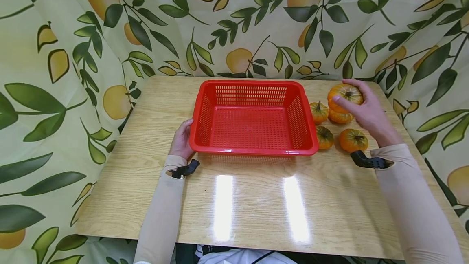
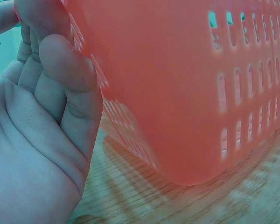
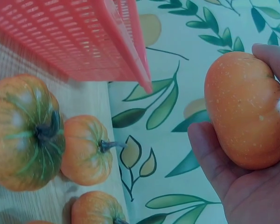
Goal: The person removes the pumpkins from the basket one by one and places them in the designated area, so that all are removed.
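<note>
A red plastic basket with slotted walls sits on the wooden table, and nothing lies in it. My left hand holds its left side near the front corner; in the left wrist view the bent fingers lie against the basket wall. My right hand grips a small orange pumpkin between thumb and fingers, above the others. The right wrist view shows this held pumpkin raised off the table. Several more pumpkins, such as a green-topped one and an orange one, stand right of the basket.
The light wooden table ends at a front edge close to the person's body. A leaf-and-fruit patterned cloth hangs behind and at both sides. Pumpkins stand close along the basket's right wall.
</note>
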The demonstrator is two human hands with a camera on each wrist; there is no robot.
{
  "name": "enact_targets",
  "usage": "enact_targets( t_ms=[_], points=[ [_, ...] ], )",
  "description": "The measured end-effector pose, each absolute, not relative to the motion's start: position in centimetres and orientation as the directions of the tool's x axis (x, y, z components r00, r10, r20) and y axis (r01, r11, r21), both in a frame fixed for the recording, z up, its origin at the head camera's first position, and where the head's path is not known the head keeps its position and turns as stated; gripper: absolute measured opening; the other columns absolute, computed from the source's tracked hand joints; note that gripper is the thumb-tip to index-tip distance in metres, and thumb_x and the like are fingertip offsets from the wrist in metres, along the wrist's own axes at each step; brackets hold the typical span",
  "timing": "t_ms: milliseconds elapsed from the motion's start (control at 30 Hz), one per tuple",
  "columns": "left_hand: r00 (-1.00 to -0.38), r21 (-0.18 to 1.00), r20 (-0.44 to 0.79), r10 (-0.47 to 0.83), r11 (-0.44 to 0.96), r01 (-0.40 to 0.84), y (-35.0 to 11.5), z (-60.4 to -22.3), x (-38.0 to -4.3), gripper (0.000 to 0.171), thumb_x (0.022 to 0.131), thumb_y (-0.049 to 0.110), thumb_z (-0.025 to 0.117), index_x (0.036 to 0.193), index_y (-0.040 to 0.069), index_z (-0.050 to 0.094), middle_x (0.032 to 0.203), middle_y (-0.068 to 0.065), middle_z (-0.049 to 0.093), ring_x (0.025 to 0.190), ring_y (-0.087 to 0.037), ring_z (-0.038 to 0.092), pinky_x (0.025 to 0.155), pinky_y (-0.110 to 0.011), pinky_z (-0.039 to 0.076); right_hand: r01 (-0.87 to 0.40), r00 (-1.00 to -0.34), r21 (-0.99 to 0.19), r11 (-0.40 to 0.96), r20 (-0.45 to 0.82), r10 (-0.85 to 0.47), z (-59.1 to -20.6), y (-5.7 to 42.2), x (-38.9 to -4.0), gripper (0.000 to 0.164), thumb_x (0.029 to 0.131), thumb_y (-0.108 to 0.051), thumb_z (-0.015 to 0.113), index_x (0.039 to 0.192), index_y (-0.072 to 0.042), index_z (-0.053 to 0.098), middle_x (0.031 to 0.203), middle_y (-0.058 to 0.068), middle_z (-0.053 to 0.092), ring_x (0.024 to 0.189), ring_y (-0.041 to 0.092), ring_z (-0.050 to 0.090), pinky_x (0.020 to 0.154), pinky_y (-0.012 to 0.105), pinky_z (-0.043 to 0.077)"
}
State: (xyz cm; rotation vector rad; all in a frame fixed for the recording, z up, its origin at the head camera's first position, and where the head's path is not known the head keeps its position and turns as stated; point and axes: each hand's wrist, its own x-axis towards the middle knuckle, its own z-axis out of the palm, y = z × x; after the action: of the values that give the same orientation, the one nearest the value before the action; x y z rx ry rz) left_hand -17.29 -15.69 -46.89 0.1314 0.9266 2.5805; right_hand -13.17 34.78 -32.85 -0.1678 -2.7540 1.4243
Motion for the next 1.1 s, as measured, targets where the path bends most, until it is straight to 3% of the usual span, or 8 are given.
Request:
enact_targets(
  t_ms=[133,367,600,1100],
  points=[
    [-0.917,0.624,-0.039,0.397,-0.707,-0.332,-15.7,-46.9,-17.3,0.025,0.092,0.033,0.075,0.106,0.013,0.069,0.098,0.002,0.077,0.094,-0.010,0.071,0.085,-0.024,0.056,0.076,-0.991,-0.821,0.566,0.002,0.135,-32.8,35.3,-12.9,0.060,0.098,-0.036,0.067,0.150,-0.037,0.039,0.117,-0.012,0.042,0.080,0.013,0.048,0.055,0.020,0.045],
    [-0.914,0.623,-0.045,0.404,-0.704,-0.342,-15.8,-46.9,-17.4,0.025,0.094,0.032,0.072,0.110,0.013,0.068,0.101,0.002,0.076,0.096,-0.011,0.070,0.087,-0.025,0.056,0.055,-0.986,-0.828,0.558,0.041,0.159,-32.6,36.3,-12.2,0.059,0.097,-0.036,0.067,0.150,-0.035,0.042,0.124,-0.018,0.044,0.102,0.007,0.048,0.075,0.007,0.044],
    [-0.912,0.621,-0.042,0.407,-0.705,-0.343,-15.7,-46.8,-17.3,0.021,0.101,0.031,0.061,0.110,0.014,0.068,0.103,0.003,0.076,0.097,-0.011,0.070,0.088,-0.024,0.056,0.057,-0.981,-0.849,0.525,0.050,0.187,-32.5,37.4,-11.4,0.056,0.098,-0.029,0.067,0.148,-0.034,0.043,0.120,-0.017,0.047,0.099,0.007,0.050,0.075,0.006,0.045],
    [-0.891,0.563,-0.021,0.453,-0.731,-0.385,-15.9,-46.5,-17.1,0.023,0.103,0.028,0.059,0.111,0.009,0.067,0.104,-0.002,0.076,0.098,-0.013,0.071,0.087,-0.025,0.057,0.105,-0.964,-0.874,0.474,0.028,0.265,-33.1,40.2,-10.0,0.053,0.101,-0.027,0.062,0.149,-0.032,0.042,0.124,-0.020,0.043,0.102,0.003,0.049,0.076,0.002,0.044]
  ],
)
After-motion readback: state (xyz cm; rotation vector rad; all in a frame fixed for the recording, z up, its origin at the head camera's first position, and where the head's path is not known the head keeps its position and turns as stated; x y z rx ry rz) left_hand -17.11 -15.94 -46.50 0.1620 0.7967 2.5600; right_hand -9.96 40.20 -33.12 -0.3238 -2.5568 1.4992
